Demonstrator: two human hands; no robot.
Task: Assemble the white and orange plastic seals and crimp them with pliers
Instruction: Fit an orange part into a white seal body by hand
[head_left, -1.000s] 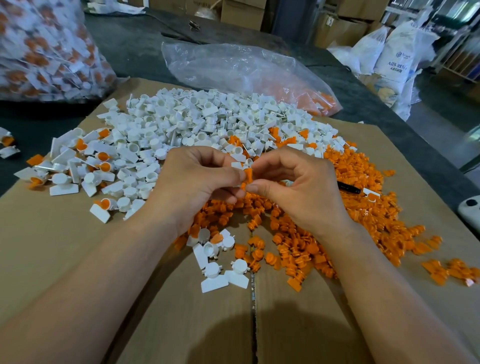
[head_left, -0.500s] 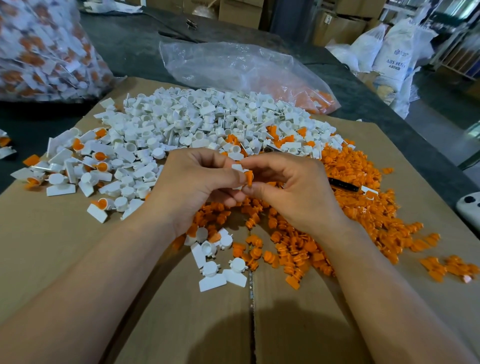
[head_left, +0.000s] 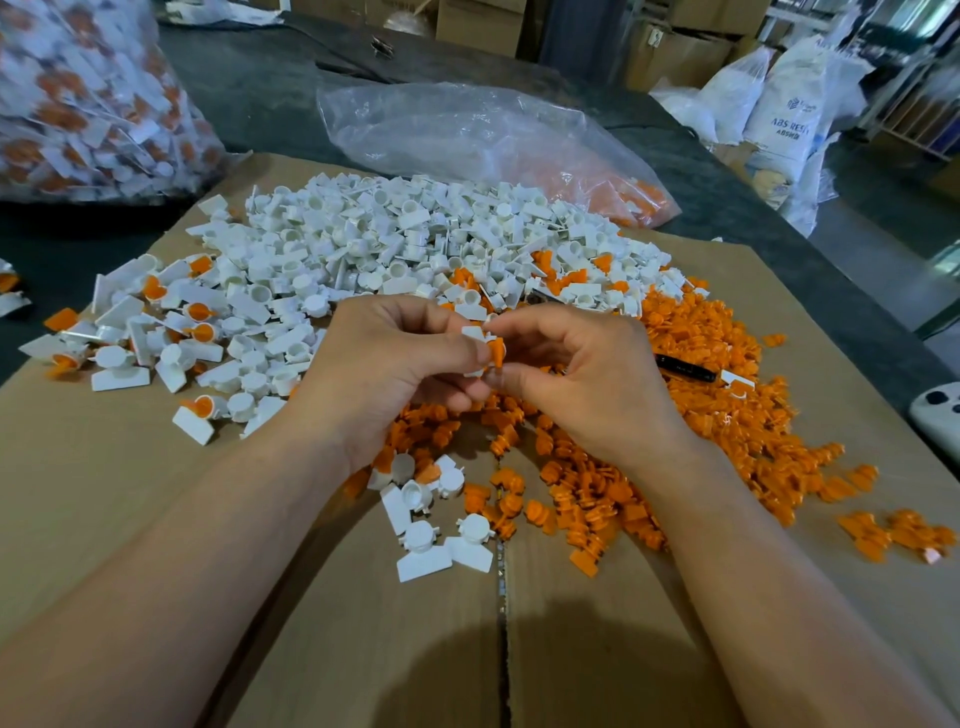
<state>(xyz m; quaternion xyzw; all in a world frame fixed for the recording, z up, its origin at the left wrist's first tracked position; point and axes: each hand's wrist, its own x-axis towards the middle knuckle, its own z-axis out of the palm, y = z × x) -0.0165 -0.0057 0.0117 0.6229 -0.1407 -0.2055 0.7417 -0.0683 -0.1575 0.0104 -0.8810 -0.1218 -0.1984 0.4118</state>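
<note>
1. Head view, middle of the cardboard sheet (head_left: 104, 493): the left hand (head_left: 384, 364) has its fingers curled around a white seal body (head_left: 474, 332), thumb on top.
2. The right hand (head_left: 587, 374) pinches an orange insert (head_left: 497, 353) between thumb and forefinger, touching the white seal body.
3. A white pile (head_left: 415, 244) fills the far half of the cardboard sheet.
4. An orange pile (head_left: 701, 374) spreads toward its right edge, with a black handle (head_left: 683, 368) lying on it.
5. Near the left edge lie assembled seals (head_left: 202, 317), white with orange centres.
6. Beyond the far edge rests a clear bag (head_left: 467, 130); off the far left corner stands a full bag (head_left: 78, 104) of white and orange pieces.
</note>
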